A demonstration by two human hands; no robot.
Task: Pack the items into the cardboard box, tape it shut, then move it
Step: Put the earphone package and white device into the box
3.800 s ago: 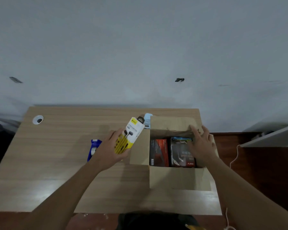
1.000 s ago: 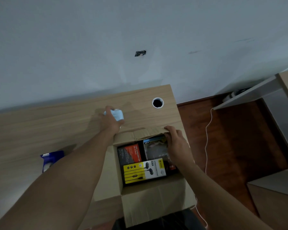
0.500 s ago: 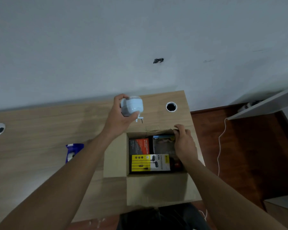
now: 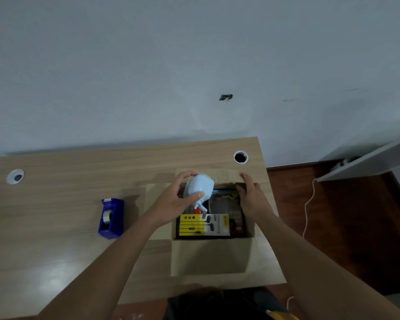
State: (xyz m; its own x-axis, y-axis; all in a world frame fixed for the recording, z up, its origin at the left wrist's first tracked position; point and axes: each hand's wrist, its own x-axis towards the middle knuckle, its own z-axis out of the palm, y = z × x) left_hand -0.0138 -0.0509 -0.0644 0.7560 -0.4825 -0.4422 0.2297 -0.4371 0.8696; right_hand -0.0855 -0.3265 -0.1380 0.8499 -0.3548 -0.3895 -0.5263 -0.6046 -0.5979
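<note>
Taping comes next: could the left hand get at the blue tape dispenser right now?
Probably not yet: the left hand grips the white charger over the cardboard box. Once that is dropped, yes, likely; the tape dispenser stands on its side of the desk, nothing between.

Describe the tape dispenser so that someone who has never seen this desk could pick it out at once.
Start at the wooden desk and find the open cardboard box near its right end. To the left of the box, standing apart from it on bare wood, is the tape dispenser. It is the only deep blue thing on the desk, a blocky holder with a grey roll showing in its side.
</note>
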